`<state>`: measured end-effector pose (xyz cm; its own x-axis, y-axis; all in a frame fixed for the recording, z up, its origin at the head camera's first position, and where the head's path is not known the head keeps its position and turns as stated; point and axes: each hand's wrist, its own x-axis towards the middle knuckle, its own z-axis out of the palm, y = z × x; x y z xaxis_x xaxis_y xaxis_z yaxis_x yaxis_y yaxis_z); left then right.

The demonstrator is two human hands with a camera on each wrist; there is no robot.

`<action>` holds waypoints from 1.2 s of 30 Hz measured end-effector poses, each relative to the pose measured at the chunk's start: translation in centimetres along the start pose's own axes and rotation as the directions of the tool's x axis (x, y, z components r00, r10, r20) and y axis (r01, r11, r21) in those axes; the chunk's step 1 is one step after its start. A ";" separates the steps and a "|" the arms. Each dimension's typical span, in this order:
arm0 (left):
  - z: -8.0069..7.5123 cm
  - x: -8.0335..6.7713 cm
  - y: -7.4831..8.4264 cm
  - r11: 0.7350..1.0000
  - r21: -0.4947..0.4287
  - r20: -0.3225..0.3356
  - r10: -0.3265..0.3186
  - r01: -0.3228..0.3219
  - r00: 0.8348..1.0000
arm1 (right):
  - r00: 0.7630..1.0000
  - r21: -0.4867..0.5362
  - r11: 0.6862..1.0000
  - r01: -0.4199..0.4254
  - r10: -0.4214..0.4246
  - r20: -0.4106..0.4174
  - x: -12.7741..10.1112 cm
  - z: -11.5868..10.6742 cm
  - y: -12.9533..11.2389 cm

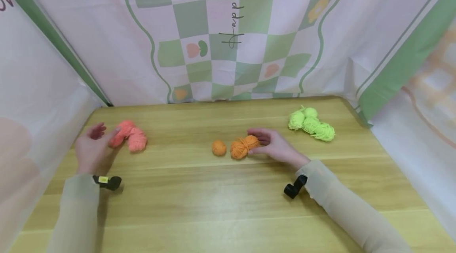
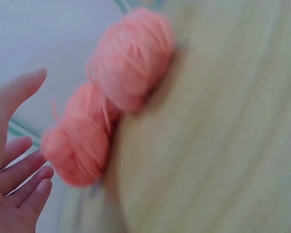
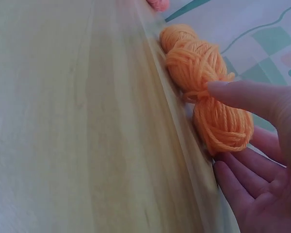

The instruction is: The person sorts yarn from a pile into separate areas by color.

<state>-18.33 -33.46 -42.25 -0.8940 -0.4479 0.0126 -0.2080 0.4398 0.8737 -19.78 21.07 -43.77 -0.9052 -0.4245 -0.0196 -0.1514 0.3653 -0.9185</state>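
At the left of the table, my left hand (image 1: 92, 146) is beside a cluster of pink yarn balls (image 1: 129, 136), thumb apart from the loosely bent fingers. The left wrist view shows the palm bare and the pink yarn (image 2: 136, 58) beyond the fingertips. My right hand (image 1: 276, 148) is around the right end of a pair of orange yarn balls (image 1: 240, 148). In the right wrist view its thumb overlaps the orange yarn (image 3: 223, 126) where the two balls meet. The other fingers extend loosely behind the end ball. A smaller orange ball (image 1: 219, 148) sits just left of the pair.
Several lime-green yarn balls (image 1: 312, 124) lie grouped at the back right, beyond my right hand. The wooden table (image 1: 213, 209) ends at a patterned cloth (image 1: 235, 47) hanging behind it. White cloth also hangs along both sides. Each wrist wears a small black camera.
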 end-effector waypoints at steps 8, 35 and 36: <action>0.5 -0.4 2.6 0.991 -0.026 -0.014 0.129 -0.129 0.992 | 0.999 -0.020 0.999 -0.037 0.037 0.013 0.0 -0.3 -0.1; 6.0 -3.7 8.3 0.921 -0.076 0.137 0.389 -0.381 0.911 | 0.998 0.002 0.998 -0.061 0.060 0.024 -0.1 -0.4 -0.2; 6.3 -3.8 8.4 0.918 -0.082 0.142 0.397 -0.389 0.907 | 0.998 -0.001 0.998 -0.058 0.058 0.024 -0.1 -0.4 -0.2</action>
<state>-19.15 -23.14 -38.06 -0.9496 -0.1213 0.2890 0.1890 0.5140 0.8367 -19.78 21.37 -43.46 -0.9030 -0.4217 -0.0825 -0.0988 0.3906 -0.9153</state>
